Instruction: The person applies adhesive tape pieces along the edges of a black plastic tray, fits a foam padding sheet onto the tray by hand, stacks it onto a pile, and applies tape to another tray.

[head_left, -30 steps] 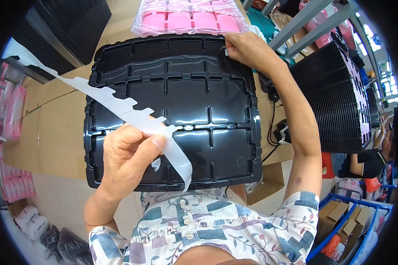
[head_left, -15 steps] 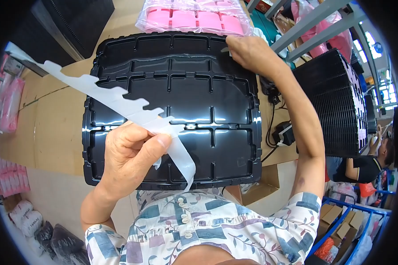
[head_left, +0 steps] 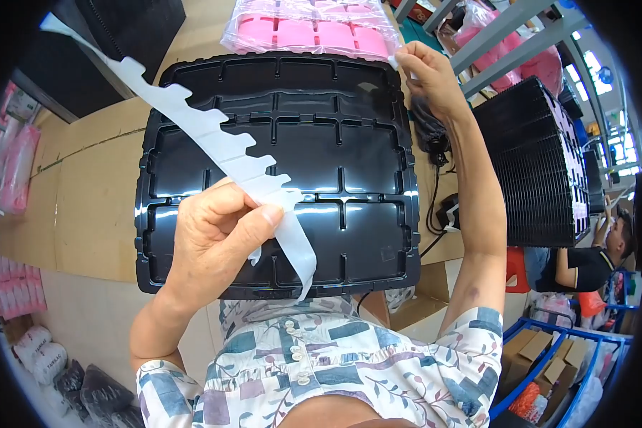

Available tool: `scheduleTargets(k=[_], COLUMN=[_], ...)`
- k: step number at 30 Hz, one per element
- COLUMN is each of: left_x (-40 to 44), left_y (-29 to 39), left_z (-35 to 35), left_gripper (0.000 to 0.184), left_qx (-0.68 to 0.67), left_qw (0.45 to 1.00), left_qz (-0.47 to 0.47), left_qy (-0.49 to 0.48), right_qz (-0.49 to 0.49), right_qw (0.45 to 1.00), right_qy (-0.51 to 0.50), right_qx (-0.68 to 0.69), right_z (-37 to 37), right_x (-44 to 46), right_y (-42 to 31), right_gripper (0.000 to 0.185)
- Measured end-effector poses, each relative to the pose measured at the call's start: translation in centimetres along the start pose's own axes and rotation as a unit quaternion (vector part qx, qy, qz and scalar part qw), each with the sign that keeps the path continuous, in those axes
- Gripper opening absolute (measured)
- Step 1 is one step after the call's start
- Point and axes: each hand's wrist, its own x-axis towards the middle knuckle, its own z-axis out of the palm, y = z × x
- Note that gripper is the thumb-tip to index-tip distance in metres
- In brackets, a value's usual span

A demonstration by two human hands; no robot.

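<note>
"State of the hands?"

"On my feed, the left hand [head_left: 217, 239] pinches a white toothed strip [head_left: 225, 151], slanting above the black plastic tray [head_left: 299, 157] and hiding part of it. The right hand [head_left: 436, 82] pinches a small white piece [head_left: 394, 62] by the tray's far right corner."

"Obstructions and markings?"

"I note pink parts [head_left: 296, 32] in clear film just beyond the far edge; a grey metal frame [head_left: 497, 37] and stacked black trays [head_left: 531, 164] stand right. White bags [head_left: 44, 354] on the floor, near left, bear lettering I cannot read."
</note>
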Motion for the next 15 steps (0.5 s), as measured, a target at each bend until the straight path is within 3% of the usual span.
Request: scheduleTargets(k=[1,5,7,8,10,15], left_x=[0.1,0.4,0.5,0.5,0.7,0.6], left_y=[0.1,0.7,0.3,0.2,0.1,0.1], left_z=[0.0,-0.4,-1.0,-0.9,-0.4,-0.5], left_gripper=[0.014,0.019,0.019,0.019,0.009,0.01], left_qx=[-0.001,-0.01,-0.024,-0.024,-0.068,-0.061], left_qw=[1.0,0.998,0.997,0.997,0.994,0.995], left_qz=[0.0,-0.032,-0.025,-0.024,-0.016,-0.027], left_qy=[-0.002,0.056,0.067,0.067,0.082,0.079], right_qz=[-0.007,0.007,0.044,0.043,-0.105,-0.153], right_qw=[0.998,0.999,0.992,0.992,0.934,0.874], right_qy=[0.004,-0.012,-0.039,-0.039,-0.031,-0.065], right_qx=[0.058,0.05,-0.113,-0.114,-0.339,-0.457], right_z=[0.4,0.9,0.9,1.1,2.0,2.9], right_x=[-0.5,-1.6,-1.6,-1.5,-1.4,0.0], right_y=[-0.3,-1.2,-0.9,-1.0,-1.0,-0.7], right_gripper=[0.011,0.011,0.011,0.011,0.014,0.014])
